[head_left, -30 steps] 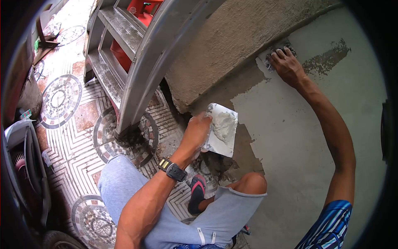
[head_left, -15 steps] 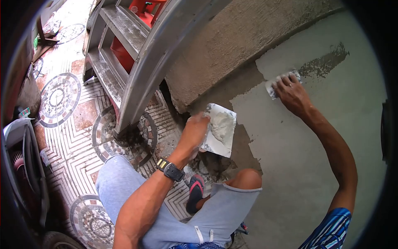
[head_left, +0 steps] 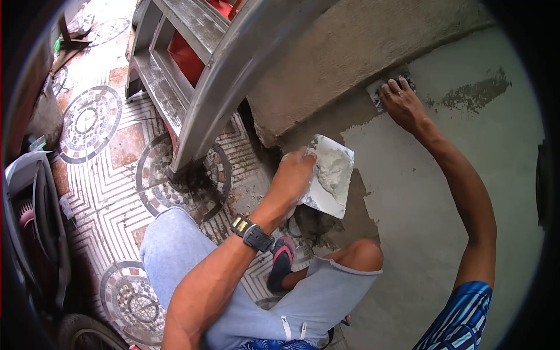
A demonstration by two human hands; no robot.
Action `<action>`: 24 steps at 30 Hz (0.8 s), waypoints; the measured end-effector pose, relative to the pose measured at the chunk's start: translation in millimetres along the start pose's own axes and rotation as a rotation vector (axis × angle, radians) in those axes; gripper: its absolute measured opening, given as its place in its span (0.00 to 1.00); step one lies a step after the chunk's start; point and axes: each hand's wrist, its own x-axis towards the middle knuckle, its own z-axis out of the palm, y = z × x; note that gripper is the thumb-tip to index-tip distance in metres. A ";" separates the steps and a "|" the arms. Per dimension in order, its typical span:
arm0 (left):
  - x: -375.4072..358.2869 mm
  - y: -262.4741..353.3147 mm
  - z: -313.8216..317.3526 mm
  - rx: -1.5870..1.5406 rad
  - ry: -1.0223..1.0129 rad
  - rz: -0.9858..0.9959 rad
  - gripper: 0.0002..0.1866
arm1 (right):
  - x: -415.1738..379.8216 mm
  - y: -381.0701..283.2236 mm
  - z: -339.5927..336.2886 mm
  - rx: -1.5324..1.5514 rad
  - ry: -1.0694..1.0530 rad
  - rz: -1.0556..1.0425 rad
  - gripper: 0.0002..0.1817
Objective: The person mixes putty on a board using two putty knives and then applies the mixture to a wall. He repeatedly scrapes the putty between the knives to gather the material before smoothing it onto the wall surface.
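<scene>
Just beside the rough ledge [head_left: 356, 64], I see the right hand [head_left: 402, 102] curled over a flat blade [head_left: 375, 97], nearer the dark streak [head_left: 478, 93] running roughly along that ledge than the left hand [head_left: 296, 175], clutching a plate [head_left: 325, 202] of paste [head_left: 335, 169] near the ledge's corner.

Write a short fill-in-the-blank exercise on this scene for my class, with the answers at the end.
1. The plate bearing paste is in the ____ hand.
2. The scraper at the wall is in the ____ hand.
3. Of plate and scraper, the arm with the watch holds the ____.
4. The item showing between the steps is coloured ____.

Answers: left; right; plate; red.
</scene>
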 end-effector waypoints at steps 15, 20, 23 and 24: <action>-8.4 18.1 7.4 -0.157 0.001 -0.064 0.14 | -81.3 -42.4 -17.8 0.006 -0.197 0.118 0.25; 2.9 16.4 -17.2 -0.015 -0.081 0.005 0.12 | -118.1 -70.3 -47.1 0.095 -0.320 0.141 0.24; 10.6 16.1 -26.4 0.044 -0.055 0.059 0.11 | -109.5 -75.2 -111.1 0.322 -0.573 0.140 0.22; 10.2 14.6 -29.6 0.041 -0.046 0.063 0.10 | -113.5 -79.2 -116.2 0.369 -0.358 0.165 0.21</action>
